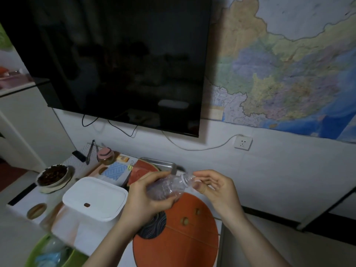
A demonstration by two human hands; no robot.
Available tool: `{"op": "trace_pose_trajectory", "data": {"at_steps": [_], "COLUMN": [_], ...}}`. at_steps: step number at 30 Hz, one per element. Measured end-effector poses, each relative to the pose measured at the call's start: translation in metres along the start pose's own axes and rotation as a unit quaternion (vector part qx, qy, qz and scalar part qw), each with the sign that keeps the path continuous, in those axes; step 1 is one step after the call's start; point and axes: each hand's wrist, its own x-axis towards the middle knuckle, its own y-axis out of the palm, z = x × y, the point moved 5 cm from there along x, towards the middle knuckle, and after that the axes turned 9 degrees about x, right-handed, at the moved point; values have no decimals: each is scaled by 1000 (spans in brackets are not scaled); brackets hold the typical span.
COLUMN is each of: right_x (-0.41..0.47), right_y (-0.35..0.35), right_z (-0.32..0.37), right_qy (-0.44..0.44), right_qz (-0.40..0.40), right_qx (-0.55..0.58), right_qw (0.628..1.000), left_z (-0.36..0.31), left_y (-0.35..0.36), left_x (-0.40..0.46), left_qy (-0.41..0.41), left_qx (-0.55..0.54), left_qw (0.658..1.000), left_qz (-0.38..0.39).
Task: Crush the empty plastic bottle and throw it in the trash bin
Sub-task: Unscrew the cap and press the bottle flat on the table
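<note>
A clear empty plastic bottle (169, 186) lies sideways in the air above the table, its neck pointing right. My left hand (146, 199) is wrapped around the bottle's body. My right hand (213, 186) is at the bottle's open threaded neck, thumb and fingers curled; whether a cap sits between them is unclear. A green bin (34, 253) with plastic waste inside shows at the bottom left corner, below the table edge.
Under my hands lies a round orange mat (185, 237). A white lidded container (96, 197) stands left of it, a bowl of dark pieces (52, 175) further left, cut watermelon on a metal tray (143, 168) behind. A black TV (115, 60) hangs above.
</note>
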Motion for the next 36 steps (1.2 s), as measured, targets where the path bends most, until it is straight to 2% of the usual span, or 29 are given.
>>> {"op": "trace_pose_trajectory", "data": {"at_steps": [4, 8, 14, 17, 20, 23, 25, 27, 31, 33, 36], "right_x": [2, 2, -10, -22, -29, -38, -46, -53, -57, -60, -67], "right_y": [0, -5, -15, -13, -12, -9, -9, -10, -17, -19, -22], "right_z": [-24, -73, -200, -273, -335, -384, -407, -424, -451, -463, -475], "right_qy": [22, 88, 212, 260, 260, 244, 221, 204, 218, 223, 236], "right_qz": [-12, -27, -60, -22, 14, 54, 44, 27, 13, 22, 44], "right_qx": [-8, -6, -59, -129, -222, -264, -266, -270, -344, -393, -407], "right_qw": [1000, 996, 974, 957, 940, 932, 937, 941, 913, 892, 881], "left_z": [30, 69, 146, 190, 232, 268, 289, 306, 330, 338, 345], "left_y": [1, 12, 42, 60, 79, 93, 103, 112, 134, 145, 158], "left_x": [-13, -27, -56, -75, -93, -110, -121, -132, -148, -153, -159], "left_qy": [-41, -92, -162, -195, -206, -217, -224, -233, -254, -258, -262], "left_qx": [9, 18, 25, 30, 56, 63, 69, 76, 84, 83, 84], "left_qw": [999, 995, 982, 972, 963, 958, 954, 949, 943, 941, 938], "left_qz": [5, 29, 90, 129, 162, 176, 189, 198, 200, 204, 209]}}
